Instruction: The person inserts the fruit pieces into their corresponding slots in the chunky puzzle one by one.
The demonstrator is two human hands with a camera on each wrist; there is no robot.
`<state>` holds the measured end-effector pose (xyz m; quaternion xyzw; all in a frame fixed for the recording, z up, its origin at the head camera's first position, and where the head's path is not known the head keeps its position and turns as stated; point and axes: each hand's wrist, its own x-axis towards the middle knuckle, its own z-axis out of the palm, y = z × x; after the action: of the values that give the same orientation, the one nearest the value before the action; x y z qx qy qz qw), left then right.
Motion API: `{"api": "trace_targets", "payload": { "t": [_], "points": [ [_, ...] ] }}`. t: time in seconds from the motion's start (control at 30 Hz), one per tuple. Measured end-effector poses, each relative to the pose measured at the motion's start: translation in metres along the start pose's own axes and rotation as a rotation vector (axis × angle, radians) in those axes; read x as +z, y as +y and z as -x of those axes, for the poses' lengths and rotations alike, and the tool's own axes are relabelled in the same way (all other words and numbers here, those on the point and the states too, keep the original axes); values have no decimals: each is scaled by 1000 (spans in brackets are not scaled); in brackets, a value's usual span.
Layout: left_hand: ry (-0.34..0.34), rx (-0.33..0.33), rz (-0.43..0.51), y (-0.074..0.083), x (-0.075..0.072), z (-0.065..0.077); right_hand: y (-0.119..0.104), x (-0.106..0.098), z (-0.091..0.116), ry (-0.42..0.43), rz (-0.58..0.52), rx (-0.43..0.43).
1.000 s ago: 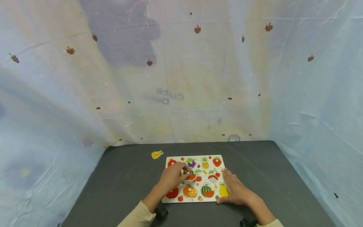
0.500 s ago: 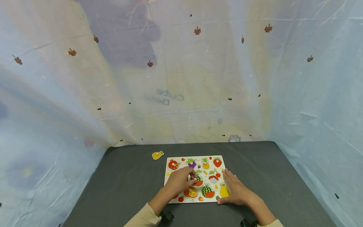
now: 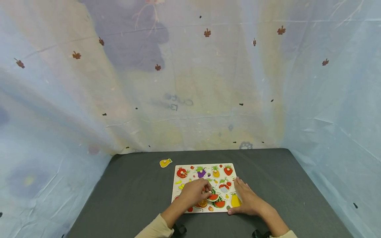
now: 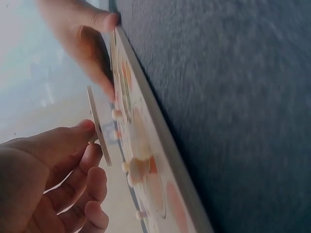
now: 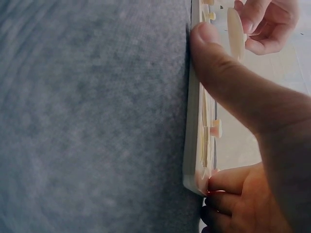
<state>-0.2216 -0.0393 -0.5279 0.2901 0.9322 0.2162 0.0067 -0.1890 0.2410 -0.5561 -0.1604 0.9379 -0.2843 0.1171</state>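
My left hand (image 3: 194, 192) pinches a watermelon puzzle piece (image 3: 213, 197) between thumb and fingertips. Seen edge-on in the left wrist view, the piece (image 4: 98, 128) is tilted and apart from the fruit puzzle board (image 3: 206, 165). In the head view it overlaps the board's watermelon picture (image 3: 219, 204). My right hand (image 3: 248, 200) rests at the board's right side, fingers straight along that edge. Its thumb (image 5: 214, 46) lies at the front edge in the right wrist view. A yellow pear picture (image 3: 235, 200) shows beside this hand.
A loose yellow pear piece (image 3: 165, 162) lies on the dark grey table (image 3: 137, 185), beyond the board's far left corner. Knobbed pieces such as the strawberry (image 3: 228, 170) and grapes (image 3: 200, 172) sit in the board. A patterned sheet (image 3: 190, 82) hangs behind the table.
My left hand has moved right and towards the front with the watermelon piece, from the board's middle to over its front watermelon picture. The right hand stays at the edge.
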Motion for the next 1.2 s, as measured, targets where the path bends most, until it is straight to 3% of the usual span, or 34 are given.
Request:
{"api": "trace_targets", "payload": {
  "t": [0.6,0.83,1.2],
  "points": [
    [-56,24,-16,9,17,-7,-6,-3,4,9,-14,-21],
    [-92,4,10,12,23,-9,-6,-3,4,3,-15,-14],
    [-94,-10,-6,17,23,-10,-4,-3,3,13,-13,-33]
  ]
}}
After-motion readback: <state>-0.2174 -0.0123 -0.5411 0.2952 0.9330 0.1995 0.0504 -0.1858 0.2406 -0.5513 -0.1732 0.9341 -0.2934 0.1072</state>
